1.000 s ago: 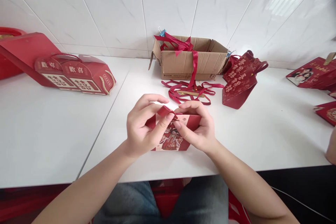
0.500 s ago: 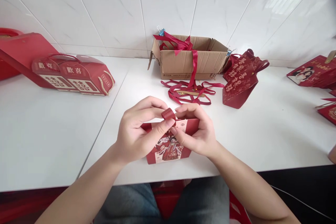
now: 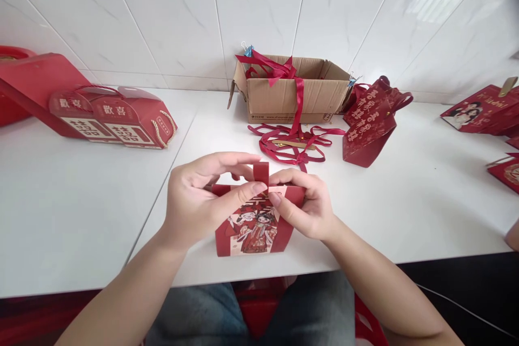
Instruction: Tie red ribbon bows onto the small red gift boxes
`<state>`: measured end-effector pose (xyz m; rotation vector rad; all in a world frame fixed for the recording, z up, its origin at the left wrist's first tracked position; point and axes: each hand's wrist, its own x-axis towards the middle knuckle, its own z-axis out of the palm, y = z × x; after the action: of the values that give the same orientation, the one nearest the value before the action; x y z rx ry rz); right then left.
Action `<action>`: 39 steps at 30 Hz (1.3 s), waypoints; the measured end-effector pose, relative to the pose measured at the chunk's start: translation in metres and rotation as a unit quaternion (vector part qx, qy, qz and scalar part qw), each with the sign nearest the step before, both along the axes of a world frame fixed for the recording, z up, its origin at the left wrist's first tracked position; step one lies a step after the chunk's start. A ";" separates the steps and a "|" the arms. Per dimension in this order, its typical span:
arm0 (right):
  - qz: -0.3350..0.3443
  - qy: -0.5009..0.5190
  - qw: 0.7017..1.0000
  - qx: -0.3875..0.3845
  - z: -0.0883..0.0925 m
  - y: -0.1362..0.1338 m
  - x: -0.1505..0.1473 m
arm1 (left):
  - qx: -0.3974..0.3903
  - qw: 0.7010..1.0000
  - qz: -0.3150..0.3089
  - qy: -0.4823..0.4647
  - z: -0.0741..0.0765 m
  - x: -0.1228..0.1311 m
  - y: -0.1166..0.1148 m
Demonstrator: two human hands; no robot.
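In front of me on the white table stands a small red gift box [image 3: 255, 233], with a pale pink printed panel showing cartoon figures. A short dark-red strap [image 3: 261, 171] stands up as a loop from the middle of its top edge. My left hand [image 3: 192, 200] is closed on that strap at its base, thumb in front and fingers arched behind. My right hand [image 3: 306, 205] pinches the box's top edge just right of the strap, its thumb on the front. The fingertips behind the box are partly hidden.
Behind lies a tangle of red ribbons and straps [image 3: 279, 148], below a cardboard box [image 3: 292, 101] with ribbon over its rim. Red gift boxes with rope handles [image 3: 130, 127] stand left. More red gift bags [image 3: 367, 135] stand right of the carton, others [image 3: 474, 111] at far right.
The strap loop, tilted before, now stands more upright. My left hand has shifted slightly left and opened wider around it. The box has moved slightly left, showing more of its front.
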<state>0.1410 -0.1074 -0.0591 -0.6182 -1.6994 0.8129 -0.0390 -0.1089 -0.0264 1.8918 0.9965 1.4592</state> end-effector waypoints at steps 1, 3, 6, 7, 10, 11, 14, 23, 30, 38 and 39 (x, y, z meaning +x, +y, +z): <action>-0.002 -0.002 1.000 0.003 0.000 0.000 0.000 | -0.014 1.000 -0.001 -0.005 0.000 0.000 0.000; 0.002 0.001 1.000 0.012 0.000 0.000 -0.001 | -0.029 0.999 -0.018 -0.016 0.000 0.001 0.001; 0.014 0.016 0.999 0.027 -0.001 0.000 -0.002 | -0.030 0.998 -0.053 -0.030 0.002 0.001 0.002; 0.017 0.017 0.999 0.032 -0.001 0.000 -0.003 | -0.026 0.997 -0.063 -0.033 0.002 0.001 0.002; 0.017 0.003 0.999 0.043 0.000 -0.001 -0.003 | -0.011 0.996 -0.087 -0.027 0.003 0.001 0.001; 0.016 -0.003 0.999 0.046 0.000 -0.001 -0.003 | -0.007 0.995 -0.093 -0.023 0.004 0.001 0.000; 0.015 -0.009 0.999 0.044 0.001 -0.003 -0.003 | -0.006 0.996 -0.091 -0.013 0.005 0.001 -0.002; -0.099 0.041 0.992 -0.064 -0.006 0.001 0.002 | -0.113 0.992 -0.046 -0.003 -0.003 0.007 0.003; -0.107 0.045 0.989 -0.096 -0.005 0.001 -0.002 | -0.110 0.993 -0.025 -0.045 -0.015 0.019 0.005; -0.091 0.049 0.990 -0.096 -0.005 0.000 -0.004 | -0.110 0.989 -0.010 -0.096 -0.017 0.022 0.002; -0.090 0.049 0.990 -0.092 -0.005 0.001 -0.004 | -0.115 0.988 -0.009 -0.103 -0.017 0.022 0.003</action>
<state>0.1369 -0.1067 -0.0641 -0.8323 -1.4664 0.8606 -0.0175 -0.1063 -0.0430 1.5501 0.9984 1.4295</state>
